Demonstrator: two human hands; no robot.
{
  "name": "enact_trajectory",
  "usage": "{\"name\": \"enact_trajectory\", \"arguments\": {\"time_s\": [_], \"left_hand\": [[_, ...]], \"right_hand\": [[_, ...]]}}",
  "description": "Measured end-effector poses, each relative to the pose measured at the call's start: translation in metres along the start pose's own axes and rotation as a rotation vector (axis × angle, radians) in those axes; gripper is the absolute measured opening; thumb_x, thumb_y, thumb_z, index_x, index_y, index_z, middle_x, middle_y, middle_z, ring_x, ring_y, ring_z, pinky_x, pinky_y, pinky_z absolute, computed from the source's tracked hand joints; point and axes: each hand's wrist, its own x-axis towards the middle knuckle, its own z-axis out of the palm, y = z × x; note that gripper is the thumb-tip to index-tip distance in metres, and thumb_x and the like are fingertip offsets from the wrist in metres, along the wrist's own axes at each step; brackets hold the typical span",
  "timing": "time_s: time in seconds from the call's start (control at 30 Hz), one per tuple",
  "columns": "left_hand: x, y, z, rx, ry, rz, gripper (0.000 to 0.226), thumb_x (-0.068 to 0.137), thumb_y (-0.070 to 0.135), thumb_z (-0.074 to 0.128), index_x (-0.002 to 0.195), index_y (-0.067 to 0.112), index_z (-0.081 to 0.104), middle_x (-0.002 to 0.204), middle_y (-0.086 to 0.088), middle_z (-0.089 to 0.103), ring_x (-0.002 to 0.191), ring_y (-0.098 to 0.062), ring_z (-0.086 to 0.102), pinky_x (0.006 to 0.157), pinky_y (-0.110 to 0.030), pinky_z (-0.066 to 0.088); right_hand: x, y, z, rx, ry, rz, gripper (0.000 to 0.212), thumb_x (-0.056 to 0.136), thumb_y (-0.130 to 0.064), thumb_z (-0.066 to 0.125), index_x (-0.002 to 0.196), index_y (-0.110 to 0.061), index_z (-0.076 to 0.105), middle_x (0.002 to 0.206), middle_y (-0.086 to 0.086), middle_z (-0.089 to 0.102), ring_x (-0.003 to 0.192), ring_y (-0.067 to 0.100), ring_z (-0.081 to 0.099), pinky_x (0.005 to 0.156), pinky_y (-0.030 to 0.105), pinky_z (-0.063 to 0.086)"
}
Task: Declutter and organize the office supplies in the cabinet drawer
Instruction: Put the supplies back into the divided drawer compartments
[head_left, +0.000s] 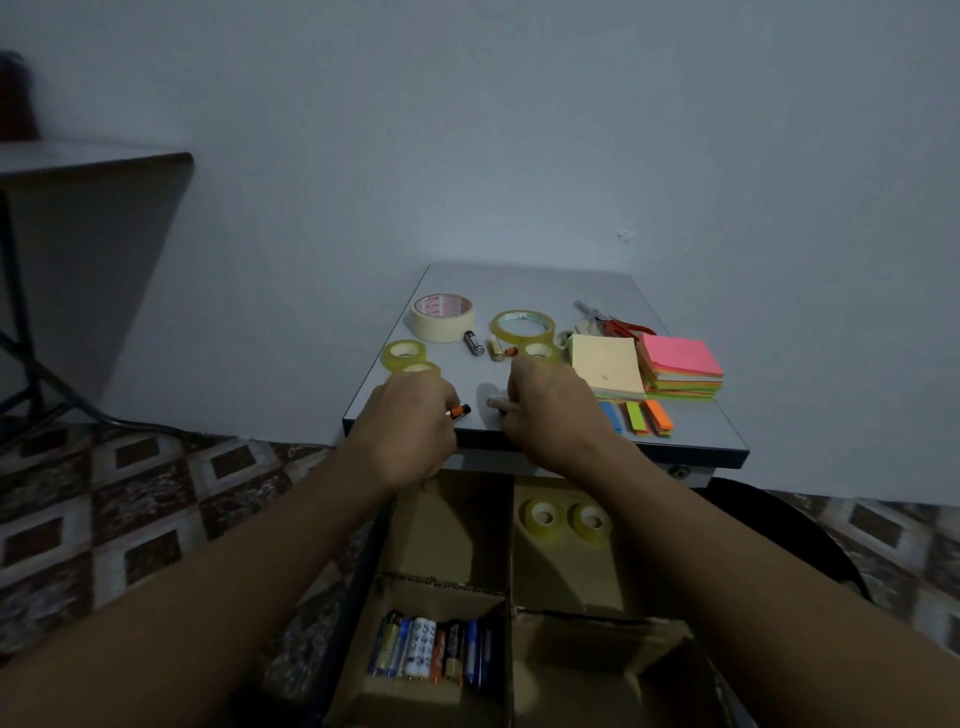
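Left hand first: its fingers are curling round an orange-and-black battery, the tip poking out to the right. The right hand is doing the same, fingers clamping a pale cylinder that is pointing left. The two ends are sitting near each other but apart, low over the front of the grey worktop. The left knuckles are covering part of a small clear tape roll, with a second small roll touching it behind. Just past the right hand, a third small roll is peeking out. Between those, three loose batteries are lying side by side: a black one, a gold one and a short orange one. Further back, a masking tape roll and a wide clear tape ring are lying flat. To the right, red-handled scissors are lying behind a yellow note pad, whose near corner the right wrist is crowding, and a pink-topped pad. Blue, green and orange sticky flags are lying in front of the pads. Below, both forearms are crossing the open drawer, which is split by cardboard dividers. A row of batteries is sitting in its near-left compartment, and two clear tape rolls are standing in the far-right one.
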Motion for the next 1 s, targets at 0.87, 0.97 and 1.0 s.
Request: {"name": "enact_trajectory", "arguments": {"time_s": [0.87,0.97,1.0], "left_hand": [[-0.121,-0.008,0.075,-0.121,-0.5,-0.372,0.024,0.085,0.017,0.07,0.065,0.015,0.057,0.068,0.002,0.06,0.061,-0.012,0.06,0.044,-0.014,0.038],[-0.128,-0.005,0.084,-0.09,-0.474,-0.258,0.034,0.09,0.013,0.064,0.062,0.02,0.046,0.066,0.006,0.051,0.054,-0.005,0.047,0.038,-0.012,0.029],[-0.13,-0.005,0.086,-0.069,-0.469,-0.224,0.031,0.092,0.016,0.063,0.065,0.021,0.049,0.07,0.006,0.053,0.057,-0.005,0.049,0.041,-0.012,0.031]], "right_hand": [[-0.064,-0.001,-0.009,0.307,-0.025,0.167,0.026,0.084,-0.021,0.075,0.082,-0.027,0.05,0.084,-0.007,0.055,0.073,0.006,0.051,0.055,0.019,0.035],[-0.068,-0.002,-0.007,0.327,-0.047,0.169,0.023,0.085,-0.021,0.074,0.085,-0.025,0.051,0.084,-0.007,0.054,0.072,0.005,0.05,0.055,0.019,0.034],[-0.069,-0.002,-0.006,0.335,-0.056,0.171,0.024,0.085,-0.021,0.074,0.085,-0.025,0.051,0.085,-0.008,0.054,0.072,0.005,0.05,0.055,0.019,0.034]]}}
